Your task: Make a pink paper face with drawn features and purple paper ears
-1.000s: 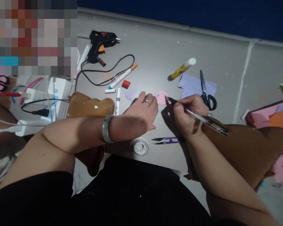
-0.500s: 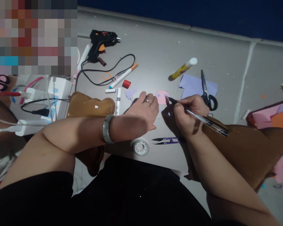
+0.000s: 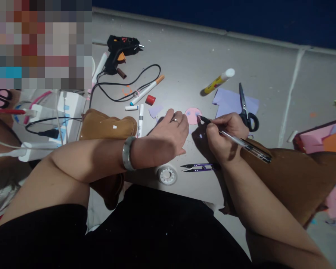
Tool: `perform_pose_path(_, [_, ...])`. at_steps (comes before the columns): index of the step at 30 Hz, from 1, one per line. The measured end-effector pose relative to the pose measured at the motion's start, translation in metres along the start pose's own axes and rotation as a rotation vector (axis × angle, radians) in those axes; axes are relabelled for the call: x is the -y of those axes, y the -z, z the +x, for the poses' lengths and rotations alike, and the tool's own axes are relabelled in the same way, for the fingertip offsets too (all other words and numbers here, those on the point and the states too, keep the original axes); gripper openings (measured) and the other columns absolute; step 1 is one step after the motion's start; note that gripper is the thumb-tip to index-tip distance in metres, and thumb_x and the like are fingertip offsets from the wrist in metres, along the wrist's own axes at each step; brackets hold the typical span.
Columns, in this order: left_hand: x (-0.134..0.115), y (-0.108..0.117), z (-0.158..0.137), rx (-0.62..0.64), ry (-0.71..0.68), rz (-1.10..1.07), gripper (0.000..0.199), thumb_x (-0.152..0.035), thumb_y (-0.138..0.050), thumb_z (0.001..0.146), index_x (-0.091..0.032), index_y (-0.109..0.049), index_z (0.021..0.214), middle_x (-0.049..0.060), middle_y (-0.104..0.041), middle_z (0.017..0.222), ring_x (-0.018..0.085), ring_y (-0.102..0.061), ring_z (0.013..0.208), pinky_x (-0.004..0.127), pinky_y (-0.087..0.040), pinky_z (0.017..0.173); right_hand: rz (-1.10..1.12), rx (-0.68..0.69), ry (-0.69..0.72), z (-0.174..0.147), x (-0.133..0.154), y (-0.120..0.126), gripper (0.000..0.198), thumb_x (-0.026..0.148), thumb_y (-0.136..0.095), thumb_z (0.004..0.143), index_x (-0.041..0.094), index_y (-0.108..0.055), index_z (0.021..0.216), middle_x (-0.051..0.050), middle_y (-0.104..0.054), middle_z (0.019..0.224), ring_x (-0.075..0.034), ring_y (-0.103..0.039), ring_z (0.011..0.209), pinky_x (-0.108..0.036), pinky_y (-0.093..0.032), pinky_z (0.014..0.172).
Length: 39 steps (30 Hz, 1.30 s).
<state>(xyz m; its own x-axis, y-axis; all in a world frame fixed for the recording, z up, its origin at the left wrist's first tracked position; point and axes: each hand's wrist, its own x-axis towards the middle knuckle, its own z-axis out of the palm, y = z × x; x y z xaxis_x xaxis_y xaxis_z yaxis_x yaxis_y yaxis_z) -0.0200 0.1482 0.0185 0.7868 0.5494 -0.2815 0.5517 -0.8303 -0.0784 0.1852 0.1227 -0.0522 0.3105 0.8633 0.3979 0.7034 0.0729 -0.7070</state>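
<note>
A small pink paper circle (image 3: 194,118) with two bluish spots lies on the floor between my hands. My right hand (image 3: 226,136) grips a clear-barrelled pen (image 3: 245,147), its dark tip at the right-hand spot on the circle. My left hand (image 3: 169,136) lies flat, its fingers stretched out at the circle's left edge. Beyond my right hand are purple paper (image 3: 229,104) and black scissors (image 3: 245,108). Purple thread snips (image 3: 198,167) and a white tape roll (image 3: 167,175) lie nearer to me.
A black glue gun (image 3: 121,52) with a looping cord lies at the upper left, near white markers (image 3: 148,89) and a red cap (image 3: 150,99). A yellow glue stick (image 3: 218,82) stands beyond the purple paper. Coloured paper (image 3: 334,149) is at the right, a power strip (image 3: 39,149) at the left.
</note>
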Motion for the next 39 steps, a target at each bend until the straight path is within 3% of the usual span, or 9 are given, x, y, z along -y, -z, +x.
perform_pose_path(12, [0.0,-0.001,0.0,-0.004,-0.002,-0.01,0.072,-0.052,-0.056,0.113,-0.004,-0.059,0.167,0.025,-0.061,0.171,0.042,-0.055,0.157,0.055,-0.038,0.136,-0.003,0.064,-0.046,-0.003,-0.006,0.001,0.015,0.038,-0.064,0.077,0.031,-0.051,0.076,0.0,-0.061,0.067,-0.022,-0.057,0.061,-0.039,-0.051,0.061])
perform_pose_path(17, [0.001,0.003,0.0,0.026,-0.008,-0.013,0.074,-0.052,-0.055,0.113,-0.002,-0.057,0.168,0.025,-0.059,0.173,0.041,-0.055,0.157,0.054,-0.038,0.136,0.035,0.071,-0.02,-0.003,-0.006,0.003,0.014,0.035,-0.065,0.077,0.031,-0.052,0.078,0.001,-0.06,0.068,-0.022,-0.056,0.06,-0.039,-0.05,0.06])
perform_pose_path(28, [-0.002,-0.006,-0.001,-0.033,0.007,0.04,0.073,-0.054,-0.054,0.113,-0.005,-0.059,0.167,0.024,-0.062,0.171,0.04,-0.056,0.156,0.055,-0.038,0.135,0.031,0.084,0.012,-0.006,-0.015,0.002,0.011,0.032,-0.067,0.082,0.03,-0.056,0.083,0.001,-0.061,0.071,-0.022,-0.057,0.063,-0.039,-0.052,0.063])
perform_pose_path(39, [0.001,0.007,0.0,0.032,0.001,-0.035,0.072,-0.051,-0.059,0.111,-0.006,-0.058,0.168,0.024,-0.059,0.174,0.041,-0.055,0.158,0.055,-0.038,0.137,0.041,0.088,-0.04,-0.007,-0.013,0.002,0.01,0.029,-0.067,0.082,0.031,-0.058,0.085,0.0,-0.06,0.074,-0.024,-0.06,0.068,-0.042,-0.054,0.067])
